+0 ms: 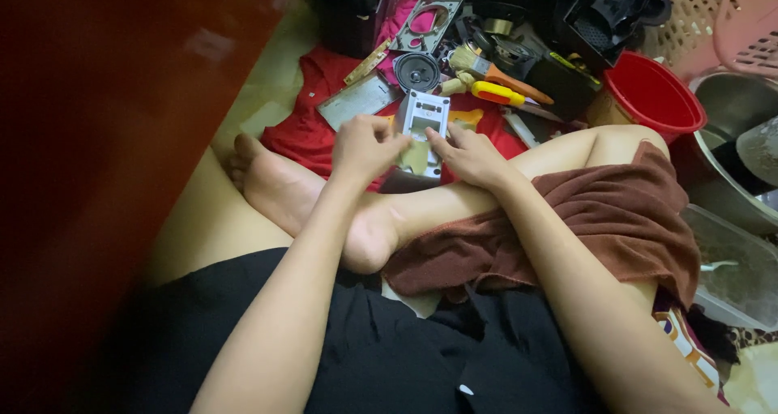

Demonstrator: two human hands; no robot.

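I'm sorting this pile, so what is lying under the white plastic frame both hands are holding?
Under the white plastic frame shows red cloth and a yellowish piece. The left hand and right hand cover its lower part, hiding what lies beneath.

Seen from above, a person with bare forearms and bare hands, the left hand point(366, 147) and right hand point(470, 156) free of rings, watches or sleeves. A black garment point(381, 357) with a small white button covers the torso and lap. A reddish-brown towel-like cloth point(616, 211) drapes the right thigh. Legs and feet point(284, 191) are bare.
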